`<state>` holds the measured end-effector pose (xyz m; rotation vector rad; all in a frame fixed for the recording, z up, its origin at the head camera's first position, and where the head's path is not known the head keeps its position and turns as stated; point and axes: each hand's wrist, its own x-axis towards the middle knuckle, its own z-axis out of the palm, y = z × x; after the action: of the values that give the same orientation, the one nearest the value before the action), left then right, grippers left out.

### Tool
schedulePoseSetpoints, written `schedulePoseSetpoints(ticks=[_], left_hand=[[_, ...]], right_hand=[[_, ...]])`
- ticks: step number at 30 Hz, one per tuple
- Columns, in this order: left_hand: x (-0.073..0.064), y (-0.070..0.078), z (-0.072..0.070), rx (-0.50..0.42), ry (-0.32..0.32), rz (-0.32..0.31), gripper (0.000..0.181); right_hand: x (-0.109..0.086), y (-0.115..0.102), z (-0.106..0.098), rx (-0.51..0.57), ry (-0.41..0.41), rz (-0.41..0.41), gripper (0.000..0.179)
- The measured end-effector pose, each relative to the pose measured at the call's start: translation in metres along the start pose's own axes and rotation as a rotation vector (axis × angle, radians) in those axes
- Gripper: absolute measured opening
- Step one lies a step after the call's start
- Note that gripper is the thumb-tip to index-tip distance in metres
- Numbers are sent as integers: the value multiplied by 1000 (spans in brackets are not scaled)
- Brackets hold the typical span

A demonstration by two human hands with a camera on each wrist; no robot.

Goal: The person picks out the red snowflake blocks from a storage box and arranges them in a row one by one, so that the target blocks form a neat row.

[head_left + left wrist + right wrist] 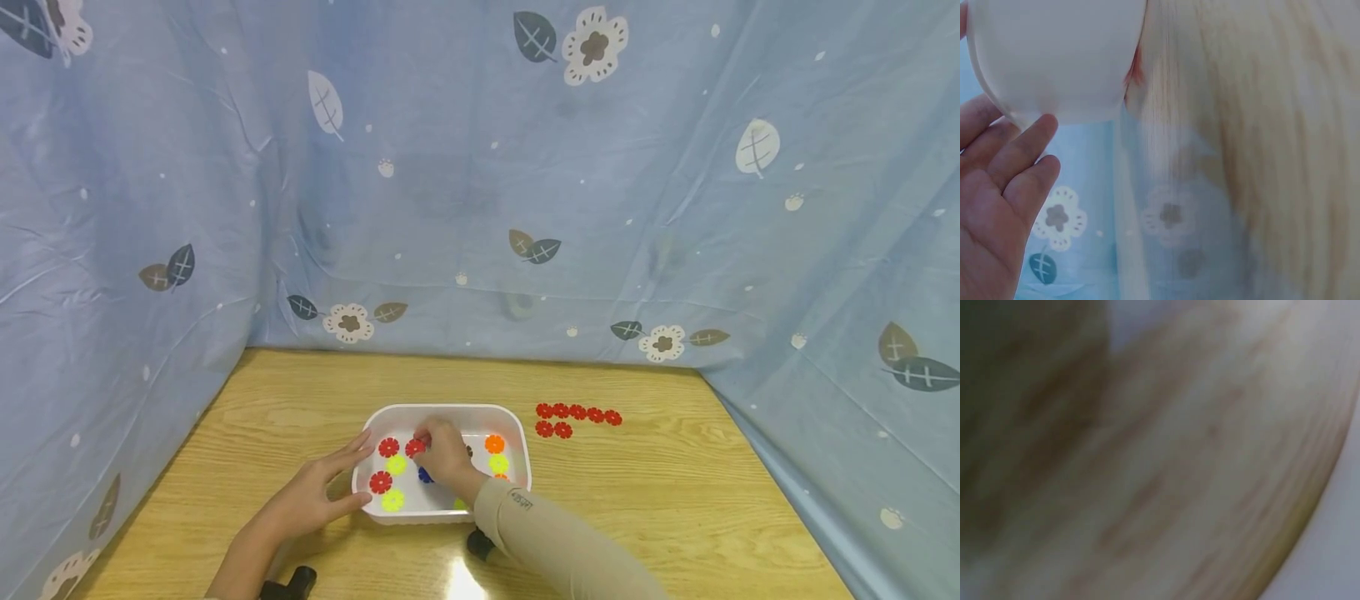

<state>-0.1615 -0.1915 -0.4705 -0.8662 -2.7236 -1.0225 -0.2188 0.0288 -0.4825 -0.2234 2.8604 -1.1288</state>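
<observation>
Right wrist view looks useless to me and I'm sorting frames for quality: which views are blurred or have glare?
Right wrist view: fully blurred, only wood grain tones. Left wrist view: soft, the tray and left hand still readable. Head view: sharp, with a glare patch on the table near the bottom edge.

A wooden table [675, 500] carries everything, its grain running left to right. On its far right part lie small red flower-shaped discs [576, 419], five in a row with two more just near of them, touching one another. A pale blue cloth [480, 208] printed with leaves and white flowers hangs behind and along both sides. At the near edge sit two dark objects [480, 543], possibly straps; the view is too poor to tell.
</observation>
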Motion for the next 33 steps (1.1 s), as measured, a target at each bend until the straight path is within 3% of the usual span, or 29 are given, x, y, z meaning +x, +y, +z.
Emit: schedulePoseSetpoints(ticks=[12, 21, 33], left_hand=[[-3, -1, 1, 4, 8, 11, 60], [-3, -2, 0, 0, 14, -5, 59], [1, -2, 1, 1, 1, -8, 60]], right_hand=[[-3, -1, -1, -39, -38, -123, 25], [-4, -6, -3, -5, -54, -97, 24], [-11, -9, -28, 281, -54, -14, 25]])
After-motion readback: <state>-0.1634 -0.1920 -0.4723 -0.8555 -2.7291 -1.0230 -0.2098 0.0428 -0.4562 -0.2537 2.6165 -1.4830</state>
